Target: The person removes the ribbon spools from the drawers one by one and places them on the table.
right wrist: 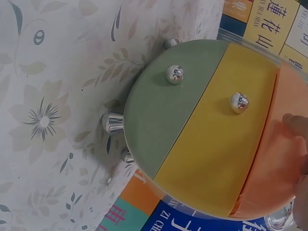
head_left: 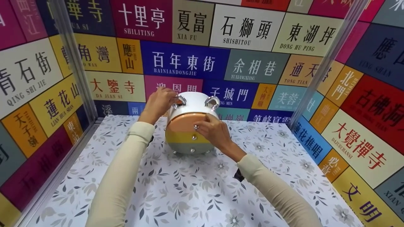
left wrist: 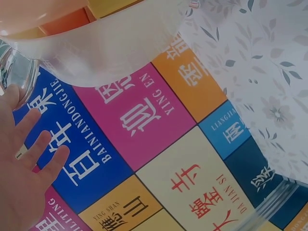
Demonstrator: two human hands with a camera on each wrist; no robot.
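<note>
The right hand [head_left: 216,129] pinches with thumb and finger the small silver ball-shaped knob [head_left: 196,127] on the peach-coloured, curved top drawer [head_left: 180,123]. The rounded cabinet with a glossy white shell [head_left: 194,98], to which this drawer belongs, is directly behind this pinch. Above and to the left of it, the left hand [head_left: 159,102] holds the shiny silver ring-shaped ear [head_left: 180,102], it seems between finger and thumb, while its other fingers are spread away from the shell.

The top drawer appears to stand slightly forward of the flat yellow middle drawer [right wrist: 211,125] just below the pinch. Whether it is pulled or pushed, I think it should travel straight along its own line, with no twist and no lifting, because a sideways force could jam it. The left hand should give an equal counter-force through the ear; otherwise the cabinet may turn or slide on its short silver feet [right wrist: 114,122], which stand on the white leaf-patterned tablecloth [head_left: 176,189] well below the grip. It is also better to hold the right fingertips away from the narrow gap under the peach edge, where skin could be caught
</note>
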